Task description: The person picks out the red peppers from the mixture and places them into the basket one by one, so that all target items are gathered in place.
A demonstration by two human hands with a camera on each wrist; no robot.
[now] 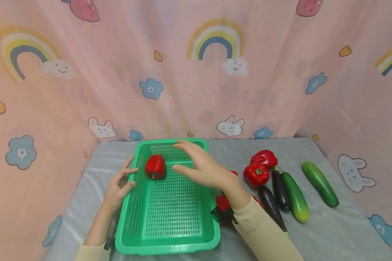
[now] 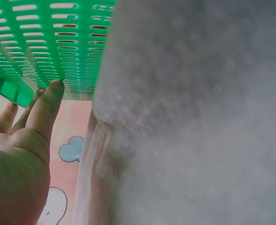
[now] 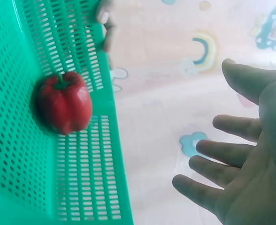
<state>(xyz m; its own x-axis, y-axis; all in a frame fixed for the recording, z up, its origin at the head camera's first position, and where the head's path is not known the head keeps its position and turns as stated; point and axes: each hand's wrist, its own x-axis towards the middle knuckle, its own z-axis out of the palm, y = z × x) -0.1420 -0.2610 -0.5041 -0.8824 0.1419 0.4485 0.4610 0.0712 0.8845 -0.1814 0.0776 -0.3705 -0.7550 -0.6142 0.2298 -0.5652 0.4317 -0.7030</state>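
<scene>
Now the red pepper [image 1: 155, 167] sits in the green basket [image 1: 170, 239]'s far left corner, right hand [image 1: 202, 167] spread loose above, holding nothing, left hand [image 1: 119, 185] open, fingers touching the rim. Looks light, glossy, likely slippery; best cupped round its body.

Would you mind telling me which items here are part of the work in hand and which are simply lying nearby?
In hand:
- green perforated plastic basket, touched at its left rim by the left hand
- glossy red bell pepper lying inside it
- right hand, open above the basket

Lying about:
- two red peppers on the grey table cover
- two dark purple aubergines
- two green cucumbers
</scene>
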